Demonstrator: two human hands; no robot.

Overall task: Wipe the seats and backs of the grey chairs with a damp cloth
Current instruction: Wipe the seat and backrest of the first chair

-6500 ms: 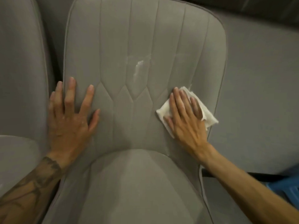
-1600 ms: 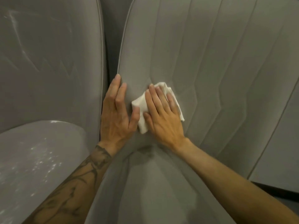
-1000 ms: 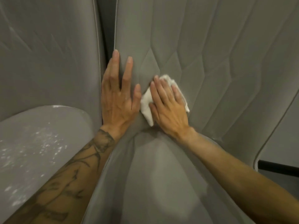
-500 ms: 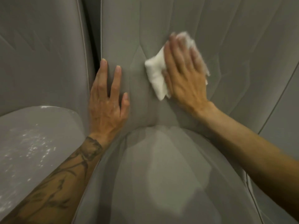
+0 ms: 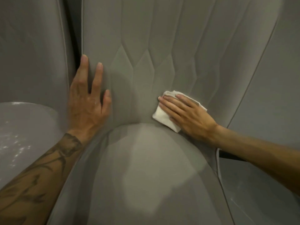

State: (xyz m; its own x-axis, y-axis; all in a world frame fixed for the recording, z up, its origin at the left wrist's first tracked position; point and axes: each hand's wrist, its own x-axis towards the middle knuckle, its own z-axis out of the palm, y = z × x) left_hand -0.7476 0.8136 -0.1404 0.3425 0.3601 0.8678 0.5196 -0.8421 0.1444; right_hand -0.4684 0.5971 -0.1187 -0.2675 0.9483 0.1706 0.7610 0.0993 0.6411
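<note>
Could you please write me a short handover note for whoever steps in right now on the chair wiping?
Left hand: rests flat on the middle chair's back, near its left edge.
Right hand: fingers straight, pressing the white cloth on the lower back, just above the seat.
Done: the left chair's seat glistens with wet specks, so probably wiped.
Left: the rest of this back, then this seat; the right chair cannot be judged.
</note>
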